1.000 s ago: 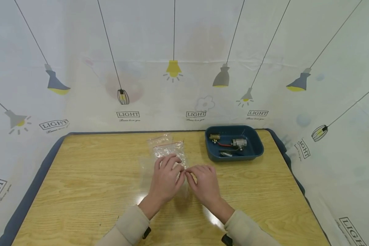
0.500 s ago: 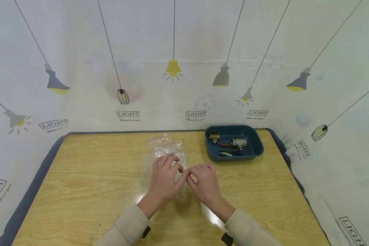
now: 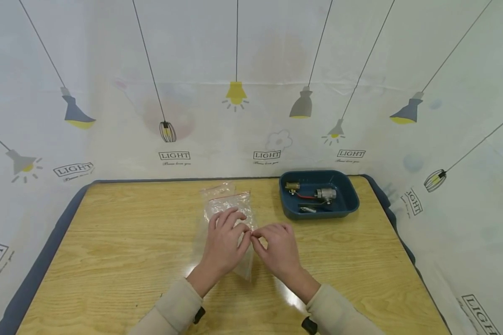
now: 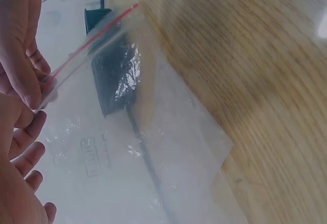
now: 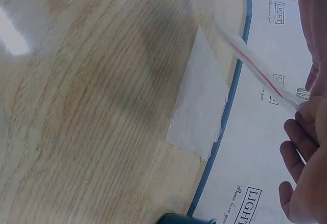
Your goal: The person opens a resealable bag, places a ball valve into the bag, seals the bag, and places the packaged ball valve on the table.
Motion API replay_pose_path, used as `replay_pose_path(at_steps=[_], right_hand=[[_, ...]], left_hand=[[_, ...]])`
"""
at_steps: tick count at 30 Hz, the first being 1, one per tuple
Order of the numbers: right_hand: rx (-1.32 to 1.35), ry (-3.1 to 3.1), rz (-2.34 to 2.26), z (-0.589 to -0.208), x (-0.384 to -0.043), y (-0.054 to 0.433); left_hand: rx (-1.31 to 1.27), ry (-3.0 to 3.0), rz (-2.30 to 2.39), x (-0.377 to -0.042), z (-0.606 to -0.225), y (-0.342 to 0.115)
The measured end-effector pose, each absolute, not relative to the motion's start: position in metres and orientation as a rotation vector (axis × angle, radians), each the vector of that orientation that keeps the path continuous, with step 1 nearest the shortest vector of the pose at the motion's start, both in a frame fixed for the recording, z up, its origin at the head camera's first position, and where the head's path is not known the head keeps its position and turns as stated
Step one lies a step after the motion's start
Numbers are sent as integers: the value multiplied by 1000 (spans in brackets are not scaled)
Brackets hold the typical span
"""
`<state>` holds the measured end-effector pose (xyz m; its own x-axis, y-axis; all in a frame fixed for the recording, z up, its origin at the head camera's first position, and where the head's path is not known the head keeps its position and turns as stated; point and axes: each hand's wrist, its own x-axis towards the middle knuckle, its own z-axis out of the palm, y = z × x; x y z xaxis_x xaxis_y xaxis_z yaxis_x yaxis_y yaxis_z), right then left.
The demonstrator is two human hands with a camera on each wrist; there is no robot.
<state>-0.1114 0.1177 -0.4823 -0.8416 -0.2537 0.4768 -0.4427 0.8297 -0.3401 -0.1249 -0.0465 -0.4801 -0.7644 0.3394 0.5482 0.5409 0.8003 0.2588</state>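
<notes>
Close together over the table, my left hand (image 3: 224,239) and right hand (image 3: 277,246) each pinch the red-striped top edge of a clear zip-lock bag (image 4: 168,111) between thumb and fingertips. The rest of the bag hangs down below the hands, and its lower corner shows between the wrists in the head view. Through its film the left wrist view shows the blue tray and the printed backdrop. Behind the hands, another clear zip-lock bag (image 3: 239,201) with a red strip lies on the table, overlapping a further clear bag (image 3: 218,190). My left hand partly hides these.
At the back right stands a dark blue tray (image 3: 352,211) with a brass valve (image 3: 292,186), a silver metal valve (image 3: 327,194) and a small shiny piece (image 3: 308,210) inside. A light cloth backdrop printed with lamps (image 3: 236,95) borders the wooden table (image 3: 121,242).
The held bag's lower part has swung into clearer view between the wrists. Both hands keep pinching its edge, with only small shifts of the fingertips.
</notes>
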Motion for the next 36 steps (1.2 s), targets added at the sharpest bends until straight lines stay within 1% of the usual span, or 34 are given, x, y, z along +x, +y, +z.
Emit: replay_pose_path(at_steps=[7, 11, 19, 26, 36], right_hand=[[510, -2583, 589, -485, -111, 116], [539, -2565, 547, -486, -112, 117], [611, -2597, 516, -482, -112, 119], [669, -2540, 334, -486, -113, 120], [610, -2472, 275, -492, -113, 120]], left_hand=[[-640, -2499, -606, -123, -482, -45], [-681, -2463, -583, -123, -484, -46], [-768, -2358, -294, -124, -489, -47], [-801, -2353, -117, -123, -489, -48], [-766, -2343, -233, -124, -491, -48]])
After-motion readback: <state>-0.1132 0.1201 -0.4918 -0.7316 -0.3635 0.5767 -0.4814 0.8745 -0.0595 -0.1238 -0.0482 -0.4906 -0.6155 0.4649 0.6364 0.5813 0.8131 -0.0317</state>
